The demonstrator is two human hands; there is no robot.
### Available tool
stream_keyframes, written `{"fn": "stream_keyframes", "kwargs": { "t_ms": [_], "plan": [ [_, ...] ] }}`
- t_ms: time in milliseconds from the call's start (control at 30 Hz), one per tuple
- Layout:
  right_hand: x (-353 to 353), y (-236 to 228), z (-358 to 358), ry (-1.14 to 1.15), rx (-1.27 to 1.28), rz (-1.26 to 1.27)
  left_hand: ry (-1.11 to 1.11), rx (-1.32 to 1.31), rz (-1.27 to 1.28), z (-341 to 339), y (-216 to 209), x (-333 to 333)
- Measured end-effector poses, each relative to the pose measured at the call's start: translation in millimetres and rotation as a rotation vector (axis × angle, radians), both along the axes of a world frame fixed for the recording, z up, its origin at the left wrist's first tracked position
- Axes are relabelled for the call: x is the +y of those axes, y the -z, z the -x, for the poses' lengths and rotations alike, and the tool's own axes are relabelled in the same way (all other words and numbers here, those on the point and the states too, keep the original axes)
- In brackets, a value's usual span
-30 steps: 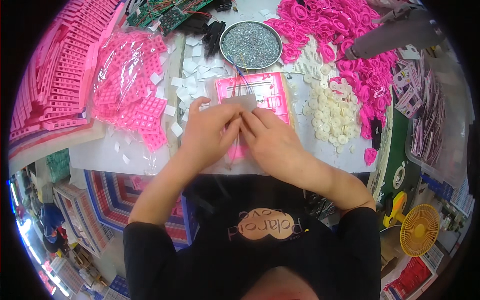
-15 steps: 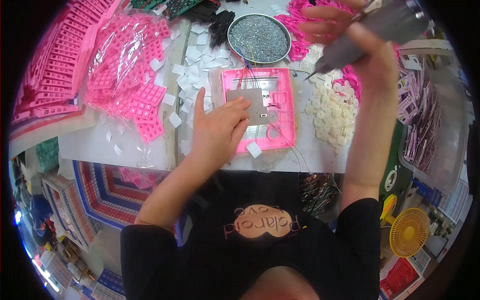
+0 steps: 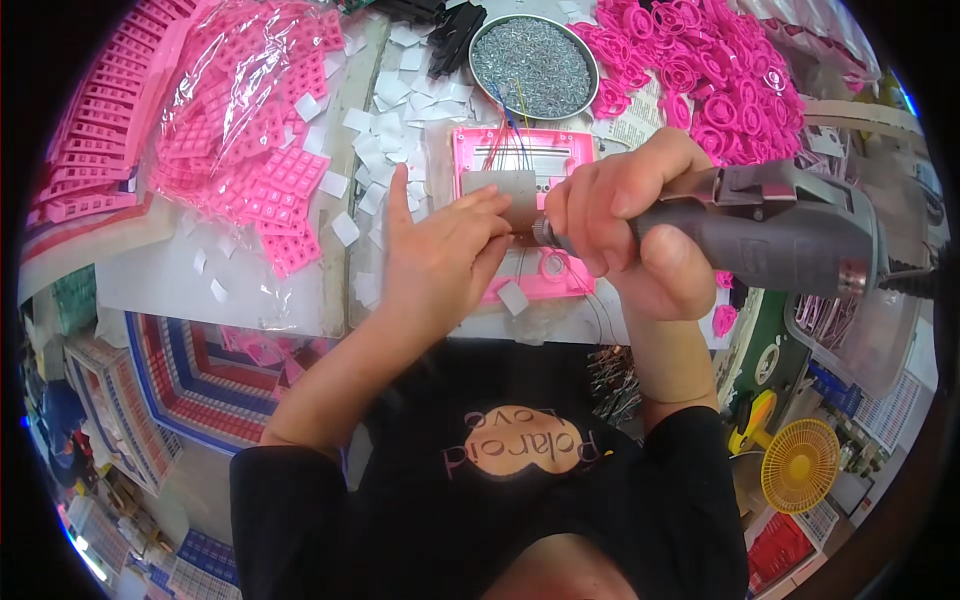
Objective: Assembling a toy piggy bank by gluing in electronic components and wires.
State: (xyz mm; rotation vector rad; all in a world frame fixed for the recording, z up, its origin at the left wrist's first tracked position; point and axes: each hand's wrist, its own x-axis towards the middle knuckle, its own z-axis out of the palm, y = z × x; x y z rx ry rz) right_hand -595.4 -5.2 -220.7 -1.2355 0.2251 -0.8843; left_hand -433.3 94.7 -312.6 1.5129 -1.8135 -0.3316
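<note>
Pressure looks to me like the key here. From my remote seat I see the pink casing (image 3: 574, 155) on the desk (image 3: 140, 280) in front of the person, the grey plate (image 3: 515, 190) lying on it, partly under the left hand (image 3: 447, 248). That hand's fingers rest over the plate; I cannot tell whether thumb and forefinger pinch anything. The right hand's (image 3: 645, 235) fingers are clenched around the dark power driver (image 3: 770, 235), its nose by the plate's right side; its bit is hidden from me. I'd bear down evenly so the plate sits flat, set the bit square before running the motor, guard those left fingertips against a slip, and leave the thin wires (image 3: 515, 150) unpinched along the upper edge.
</note>
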Motion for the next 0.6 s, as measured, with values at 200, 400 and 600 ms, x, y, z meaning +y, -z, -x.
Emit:
{"fn": "stream_keyframes", "kwargs": {
  "t_ms": [200, 400, 600],
  "plan": [
    [4.4, 12.1, -2.7, 0.021, 0.010, -0.062, -0.010, -0.008, 0.015, -0.4, 1.1, -0.4],
    [-1.7, 9.9, -3.3, 0.105, -0.030, 0.009, -0.004, -0.011, -0.160, -0.3, -12.0, 2.9],
    [-20.7, 26.7, -1.2, 0.258, 0.090, 0.119, 0.035, -0.191, 0.001, -0.2, -6.0, 1.9]
  ]
}}
